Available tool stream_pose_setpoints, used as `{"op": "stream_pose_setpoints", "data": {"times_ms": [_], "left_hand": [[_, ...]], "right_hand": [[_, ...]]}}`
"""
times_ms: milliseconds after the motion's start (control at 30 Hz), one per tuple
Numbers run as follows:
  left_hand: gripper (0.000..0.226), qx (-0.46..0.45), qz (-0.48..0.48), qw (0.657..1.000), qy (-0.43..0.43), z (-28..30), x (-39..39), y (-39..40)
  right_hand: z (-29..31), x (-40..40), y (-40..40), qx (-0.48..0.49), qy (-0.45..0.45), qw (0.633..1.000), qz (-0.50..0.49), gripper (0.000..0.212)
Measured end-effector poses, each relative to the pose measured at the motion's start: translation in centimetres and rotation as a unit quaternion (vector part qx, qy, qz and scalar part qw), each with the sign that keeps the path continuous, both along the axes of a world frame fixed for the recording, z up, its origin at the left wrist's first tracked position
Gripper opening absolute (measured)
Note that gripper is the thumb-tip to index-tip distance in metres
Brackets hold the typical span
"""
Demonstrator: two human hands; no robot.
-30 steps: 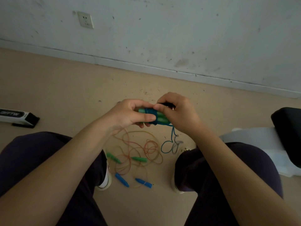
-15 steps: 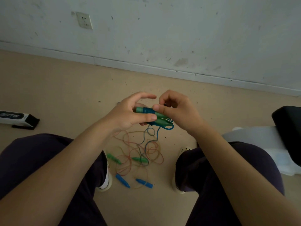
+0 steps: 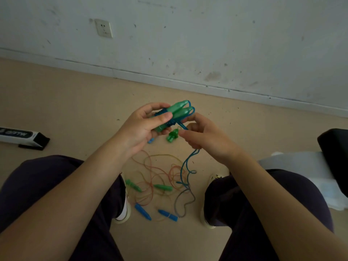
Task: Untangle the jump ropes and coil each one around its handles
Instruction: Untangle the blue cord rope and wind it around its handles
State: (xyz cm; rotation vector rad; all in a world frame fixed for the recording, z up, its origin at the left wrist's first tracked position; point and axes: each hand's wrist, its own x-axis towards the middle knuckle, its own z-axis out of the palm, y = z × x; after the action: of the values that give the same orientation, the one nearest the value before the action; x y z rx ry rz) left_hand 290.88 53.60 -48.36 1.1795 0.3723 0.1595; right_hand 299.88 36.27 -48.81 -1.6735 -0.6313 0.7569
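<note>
Between the person's knees, above the beige floor (image 3: 66, 102), the left hand (image 3: 140, 127) grips a pair of translucent green plastic jump-rope handles (image 3: 178, 111) held side by side, thumb across the top and fingers curled underneath. Several turns of blue rope (image 3: 170, 121) are wound tight around the middle of the two handles, whose tapered tips point up and away toward the white scuffed wall (image 3: 207, 34). The right hand (image 3: 203, 138) sits just beside and slightly below the handles, its thumb and fingers pinching the loose run of the same blue rope close to the coil. From that pinch the blue rope hangs down in a doubled strand (image 3: 185, 164) and reaches the floor.

On the floor below lies a loose tangle of thin orange rope (image 3: 160, 170) with two more green handles (image 3: 162, 187) in it, and nearer the person two blue plastic handles (image 3: 143, 211) lie apart from each other. A grey length of rope (image 3: 185, 204) loops beside the right shoe (image 3: 207, 221). A small green piece (image 3: 172, 135) and a small blue piece (image 3: 151, 141) show just under the hands; what they are I cannot tell.

Off to the left a black-and-white box (image 3: 20, 136) rests on the floor. A white wall socket (image 3: 103, 28) is set above the skirting. At the right edge is a black object on something white (image 3: 301, 166).
</note>
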Motion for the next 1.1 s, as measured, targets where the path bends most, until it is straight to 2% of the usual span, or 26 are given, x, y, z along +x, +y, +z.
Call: {"op": "stream_pose_setpoints", "data": {"times_ms": [100,167,333,500,633,733,900,1100], "left_hand": [[0.037,-0.005,-0.016,1.0,0.0,0.0,-0.1,-0.2],[0.035,0.003,-0.018,1.0,-0.003,-0.1,-0.1,-0.4],[0.027,0.019,0.002,1.0,-0.006,-0.2,-0.1,-0.6],[0.032,0.038,0.031,0.999,-0.006,-0.4,0.1,-0.9],[0.029,0.062,0.093,0.994,0.008,-0.5,0.4,-0.4],[0.024,0.122,0.123,0.984,0.034,-0.6,0.6,0.0],[0.028,0.247,0.066,0.963,0.083,-1.3,0.5,0.1],[0.033,0.246,-0.103,0.96,0.084,-0.9,0.0,-0.5]], "right_hand": [[-0.6,0.2,0.3,-0.01,-0.053,0.998,-0.019,0.014],[-0.7,0.2,0.5,-0.015,-0.069,0.997,-0.021,0.01],[-0.4,-0.2,0.8,-0.03,-0.068,0.997,-0.035,0.017],[-0.3,-0.4,1.0,-0.021,-0.055,0.998,-0.026,0.022],[-0.7,-0.6,1.0,-0.055,-0.109,0.993,-0.003,0.026],[-0.5,-0.9,0.9,-0.067,-0.169,0.983,0.004,0.023],[0.9,-1.3,0.3,-0.033,-0.258,0.966,0.008,0.014],[1.8,0.2,-0.7,-0.043,-0.37,0.927,-0.038,0.01]]}}
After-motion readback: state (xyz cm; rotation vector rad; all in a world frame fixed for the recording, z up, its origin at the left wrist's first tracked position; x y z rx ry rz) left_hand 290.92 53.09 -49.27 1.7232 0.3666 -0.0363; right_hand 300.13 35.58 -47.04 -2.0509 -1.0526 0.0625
